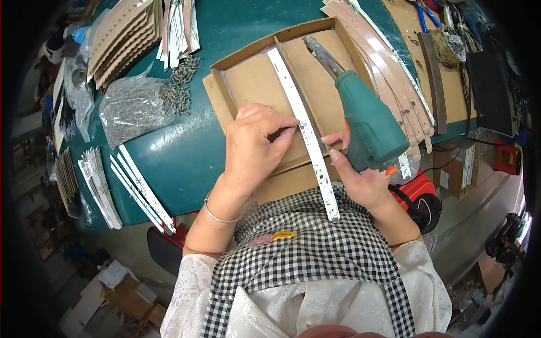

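A narrow white LED circuit strip (309, 135) slants across the cardboard tray (242, 81), its near end out over my checked apron. My left hand (253, 141) is closed, thumb and forefinger pinched at the strip's left edge. Anything tiny between those fingertips is too small to make out. On the other side of the strip, my right hand (363, 180) closes around the handle of a green pistol-shaped power tool (372, 115). Its dark metal barrel points away over the tray. The tool's body hides most of the right fingers; the thumb and a fingertip show beside the strip.
Left on the green table (186, 141) lie a bag of screws (132, 107), loose screws (180, 84) and white strips (141, 188). Behind them stand stacked brown scalloped pieces (124, 36). Long curved pinkish strips (389, 73) line the right side, with pliers (425, 17) farther back.
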### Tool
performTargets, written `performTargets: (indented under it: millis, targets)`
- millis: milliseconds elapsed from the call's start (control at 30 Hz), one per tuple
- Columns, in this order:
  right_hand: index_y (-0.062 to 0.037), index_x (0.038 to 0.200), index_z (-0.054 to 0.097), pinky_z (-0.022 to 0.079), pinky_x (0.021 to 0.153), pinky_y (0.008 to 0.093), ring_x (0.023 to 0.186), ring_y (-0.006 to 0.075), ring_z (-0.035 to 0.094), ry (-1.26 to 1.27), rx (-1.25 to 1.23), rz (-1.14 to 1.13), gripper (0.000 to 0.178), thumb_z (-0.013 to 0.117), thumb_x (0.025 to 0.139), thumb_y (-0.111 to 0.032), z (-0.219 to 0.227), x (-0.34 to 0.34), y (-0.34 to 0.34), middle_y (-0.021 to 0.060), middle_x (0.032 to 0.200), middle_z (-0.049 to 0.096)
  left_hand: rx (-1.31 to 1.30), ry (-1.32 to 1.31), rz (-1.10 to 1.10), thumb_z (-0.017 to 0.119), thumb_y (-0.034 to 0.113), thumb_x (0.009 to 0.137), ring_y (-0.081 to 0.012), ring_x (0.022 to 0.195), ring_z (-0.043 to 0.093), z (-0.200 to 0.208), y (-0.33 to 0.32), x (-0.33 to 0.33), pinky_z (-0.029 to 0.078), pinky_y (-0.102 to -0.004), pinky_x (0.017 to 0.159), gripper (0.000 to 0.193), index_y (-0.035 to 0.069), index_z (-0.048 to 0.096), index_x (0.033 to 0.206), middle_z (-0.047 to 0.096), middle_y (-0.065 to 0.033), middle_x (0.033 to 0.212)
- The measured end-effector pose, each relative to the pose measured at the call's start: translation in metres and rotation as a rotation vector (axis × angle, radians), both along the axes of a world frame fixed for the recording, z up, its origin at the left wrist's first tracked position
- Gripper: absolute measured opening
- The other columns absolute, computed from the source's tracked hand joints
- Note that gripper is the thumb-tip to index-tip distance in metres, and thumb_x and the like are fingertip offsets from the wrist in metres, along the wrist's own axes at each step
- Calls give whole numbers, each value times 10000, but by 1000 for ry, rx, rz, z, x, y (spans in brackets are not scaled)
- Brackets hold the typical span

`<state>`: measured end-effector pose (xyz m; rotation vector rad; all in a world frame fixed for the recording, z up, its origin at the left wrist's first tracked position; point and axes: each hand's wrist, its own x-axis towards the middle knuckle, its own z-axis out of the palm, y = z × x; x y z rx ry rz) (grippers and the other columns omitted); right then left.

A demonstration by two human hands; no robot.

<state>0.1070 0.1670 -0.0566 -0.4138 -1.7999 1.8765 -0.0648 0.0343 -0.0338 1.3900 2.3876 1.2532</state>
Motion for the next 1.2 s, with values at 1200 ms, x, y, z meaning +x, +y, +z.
performTargets:
  millis: [1200]
  targets:
    - [22, 1244, 576, 557, 799, 284, 916, 158, 709, -128, 25, -136, 518, 813, 783, 10, -1, -6, -6, 93, 1056, 711, -93, -252, 61, 779, -33, 756, -192, 818, 749, 7, 5, 1, 586, -286, 754, 155, 23, 791, 900, 776, -101, 896]
